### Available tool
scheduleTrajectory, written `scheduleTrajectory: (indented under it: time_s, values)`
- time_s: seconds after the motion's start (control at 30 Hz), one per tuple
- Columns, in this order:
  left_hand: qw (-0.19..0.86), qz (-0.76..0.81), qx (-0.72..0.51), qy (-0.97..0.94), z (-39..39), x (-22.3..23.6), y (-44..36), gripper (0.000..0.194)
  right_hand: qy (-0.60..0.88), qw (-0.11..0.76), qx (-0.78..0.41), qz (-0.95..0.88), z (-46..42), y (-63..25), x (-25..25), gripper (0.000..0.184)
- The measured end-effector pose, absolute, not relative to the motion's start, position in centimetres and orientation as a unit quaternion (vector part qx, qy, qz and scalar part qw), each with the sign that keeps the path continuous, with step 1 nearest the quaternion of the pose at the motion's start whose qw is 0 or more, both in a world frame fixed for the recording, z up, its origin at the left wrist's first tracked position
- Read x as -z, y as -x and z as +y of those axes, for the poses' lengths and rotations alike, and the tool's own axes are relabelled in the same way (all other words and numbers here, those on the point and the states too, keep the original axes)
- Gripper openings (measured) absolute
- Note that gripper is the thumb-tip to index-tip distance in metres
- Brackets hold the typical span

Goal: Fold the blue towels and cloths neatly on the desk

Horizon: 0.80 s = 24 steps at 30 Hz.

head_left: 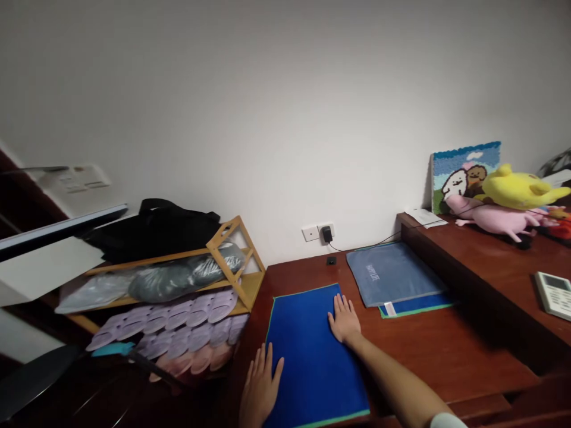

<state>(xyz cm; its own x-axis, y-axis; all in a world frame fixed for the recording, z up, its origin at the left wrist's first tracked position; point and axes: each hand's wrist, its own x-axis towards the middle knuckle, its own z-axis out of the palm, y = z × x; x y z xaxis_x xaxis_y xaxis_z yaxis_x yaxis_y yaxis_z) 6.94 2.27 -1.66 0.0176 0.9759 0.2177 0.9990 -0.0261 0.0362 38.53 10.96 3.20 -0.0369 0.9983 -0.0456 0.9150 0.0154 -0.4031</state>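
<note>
Head view: two hands lay palm-down on a blue cloth.
The left hand sat at the near left edge, the right hand higher at the right edge, both unclenched, fingers spread, gripping nothing. The blue cloth was flat on the brown desk.

Backed by a plain off-white wall, dimmer twd top & left; fitted low w/ white rect. socket plates. Furnished w/ a glossy red-brown wooden desk, stepping up at right to a raised wooden top; at left w/ a light-wood multi-tier rack. Too dark near left for flooring detail.
</note>
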Motion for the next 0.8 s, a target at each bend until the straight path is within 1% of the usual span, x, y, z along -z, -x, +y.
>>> scheduleTrajectory:
  time_s: [0.17, 0.23, 0.3, 0.43, 0.53, 0.6, 0.7, 0.8]
  values:
    - [0.08, -0.632, 0.053, 0.769, 2.3, 2.2, -4.5, 0.054, 0.68, 0.151, -0.168, -0.698, 11.3, -38.4, -2.1, 0.073]
    - [0.088, -0.625, 0.048, 0.774, 2.8, 1.9, -4.0, 0.056, 0.677, 0.159, -0.172, -0.697, 11.6, -38.3, -1.7, 0.074]
    - [0.099, -0.63, 0.069, 0.767, 3.8, 1.2, -5.0, 0.06, 0.675, 0.166, -0.173, -0.698, 11.8, -38.2, -1.4, 0.074]
    - [0.095, -0.623, 0.111, 0.769, 7.3, -0.8, -12.3, 0.062, 0.675, 0.166, -0.175, -0.697, 11.9, -38.3, -1.5, 0.075]
    - [0.034, -0.581, 0.096, 0.808, 9.7, -1.7, -19.0, 0.063, 0.676, 0.155, -0.184, -0.696, 11.6, -38.5, -1.8, 0.074]
    - [-0.004, -0.583, 0.067, 0.809, 10.7, -2.1, -21.7, 0.065, 0.678, 0.147, -0.183, -0.697, 11.3, -38.6, -2.0, 0.073]
    - [-0.025, -0.612, 0.044, 0.789, 11.3, -2.4, -21.6, 0.068, 0.685, 0.137, -0.172, -0.694, 11.1, -38.7, -2.0, 0.072]
    - [-0.021, -0.661, 0.035, 0.75, 11.0, -2.4, -17.6, 0.07, 0.693, 0.125, -0.159, -0.692, 10.8, -38.6, -2.0, 0.072]
